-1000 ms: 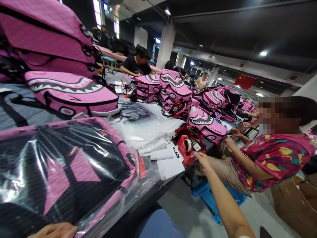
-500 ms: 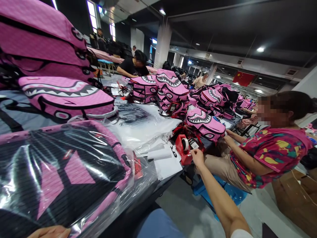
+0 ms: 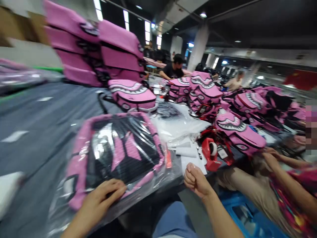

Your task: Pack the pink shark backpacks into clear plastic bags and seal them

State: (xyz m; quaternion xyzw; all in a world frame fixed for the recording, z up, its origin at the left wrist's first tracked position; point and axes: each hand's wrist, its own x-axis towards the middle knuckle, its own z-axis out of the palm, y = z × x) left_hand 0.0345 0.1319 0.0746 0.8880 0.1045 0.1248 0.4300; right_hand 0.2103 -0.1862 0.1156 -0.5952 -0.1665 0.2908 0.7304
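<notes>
A pink and black backpack (image 3: 146, 185) lies on the table inside a clear plastic bag (image 3: 59, 205), its black back panel upward. My left hand (image 3: 104, 195) is at the near edge of this bag, thumb and fingers closed on the plastic. My right hand (image 3: 196, 180) hovers by the table's front edge with its fingers curled in; what they hold, if anything, is hidden. Just beyond that hand are white papers (image 3: 190, 160) and a red tape dispenser (image 3: 209, 155) with a white roll. A small red-orange piece (image 3: 168, 159) shows beside the bag.
Pink backpacks are stacked at the back left (image 3: 121, 49) and centre (image 3: 205, 86). A single shark-mouth backpack (image 3: 133, 94) lies behind the bagged one, next to clear plastic bags (image 3: 178, 122). To the right, a seated person's hands (image 3: 272, 157) touch another backpack (image 3: 240, 132).
My right hand has come away from the tape dispenser, leftward toward the bagged backpack. The view has swung left, showing more of the table. My left hand stays at the bag's near edge.
</notes>
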